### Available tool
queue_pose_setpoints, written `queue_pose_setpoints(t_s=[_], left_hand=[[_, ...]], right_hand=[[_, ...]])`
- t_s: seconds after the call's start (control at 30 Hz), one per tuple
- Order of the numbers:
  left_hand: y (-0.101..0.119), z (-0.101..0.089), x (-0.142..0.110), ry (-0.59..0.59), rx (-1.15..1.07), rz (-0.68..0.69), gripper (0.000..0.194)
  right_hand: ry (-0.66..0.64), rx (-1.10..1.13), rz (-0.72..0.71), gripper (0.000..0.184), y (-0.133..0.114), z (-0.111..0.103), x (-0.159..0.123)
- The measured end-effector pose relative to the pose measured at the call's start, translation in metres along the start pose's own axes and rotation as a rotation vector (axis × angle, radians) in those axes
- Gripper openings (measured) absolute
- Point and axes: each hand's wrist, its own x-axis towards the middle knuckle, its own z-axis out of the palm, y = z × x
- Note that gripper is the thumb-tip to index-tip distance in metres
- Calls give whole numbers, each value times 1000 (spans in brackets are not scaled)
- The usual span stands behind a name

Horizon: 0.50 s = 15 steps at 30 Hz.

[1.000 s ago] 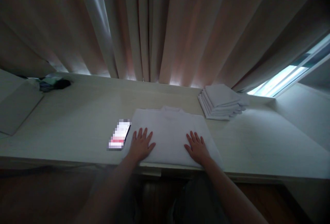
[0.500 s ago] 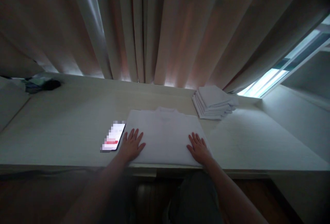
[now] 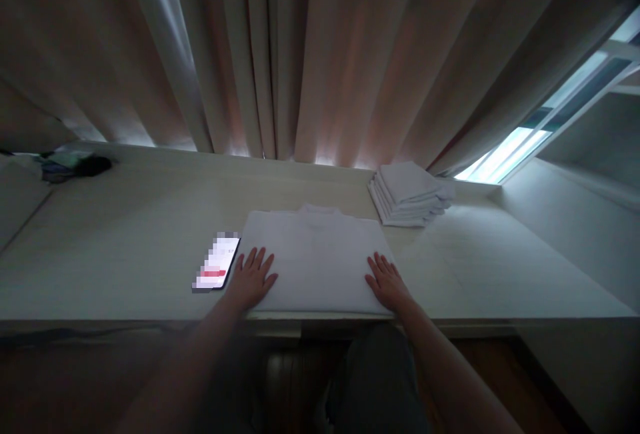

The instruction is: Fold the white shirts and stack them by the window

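Note:
A white shirt (image 3: pixel 320 261), folded into a broad flat shape with its collar toward the back, lies near the front edge of the white desk (image 3: pixel 135 241). On the shirt's left side my left hand (image 3: pixel 251 279) rests flat, fingers spread. My right hand (image 3: pixel 387 281) lies the same way on its right side, fingers stretched out. Neither hand grips anything. Just left of my left hand is a phone (image 3: pixel 219 262) with a lit screen, partly blurred out.
A stack of folded white cloths (image 3: pixel 407 193) sits at the back right. Dark and greenish items (image 3: pixel 75 166) lie at the far left. Long curtains (image 3: pixel 350 54) hang along the back edge, with a bright window (image 3: pixel 505 154) to the right. A side panel (image 3: pixel 585 221) borders the desk.
The whole view has shifted slightly, so things sit a little further left and up. Both hands stay flat on the shirt; the right one is slightly nearer its side edge.

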Motion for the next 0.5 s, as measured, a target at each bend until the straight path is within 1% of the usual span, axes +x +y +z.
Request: queue_pose_setpoints(t_s=[0.13, 0.23, 0.37, 0.43, 0.5], left_hand=[[-1, 2, -2, 27, 5, -4, 55], [-1, 3, -1, 38, -5, 9, 55], [0, 1, -1, 31, -14, -9, 54], [0, 0, -2, 27, -17, -16, 54], [-1, 0, -3, 29, -21, -16, 54]], right_hand=[[29, 7, 27, 57, 4, 3, -2], [20, 13, 36, 57, 3, 3, -1], [-7, 25, 36, 58, 5, -1, 0], [-15, 24, 74, 58, 9, -3, -1], [-11, 12, 154, 57, 13, -5, -4]])
